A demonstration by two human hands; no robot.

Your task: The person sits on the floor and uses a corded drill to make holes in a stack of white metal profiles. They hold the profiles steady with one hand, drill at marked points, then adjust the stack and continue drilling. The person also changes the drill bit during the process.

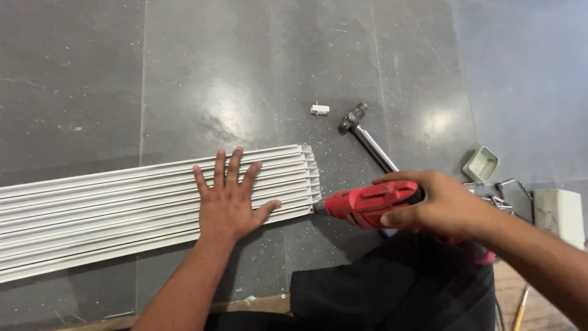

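My left hand (229, 199) lies flat with fingers spread on a stack of long white plastic channel strips (110, 205) that rests on the dark tiled floor. My right hand (438, 205) grips a red power drill (367, 202). The drill points left, and its tip meets the right end of the strips near their lower edge. Black cloth over my legs (392, 288) sits below the drill.
A hammer (364, 135) lies on the floor beyond the drill, with a small white plastic piece (319, 110) to its left. At right are a small open box (481, 164), several loose metal bits (502, 196) and a white block (558, 214).
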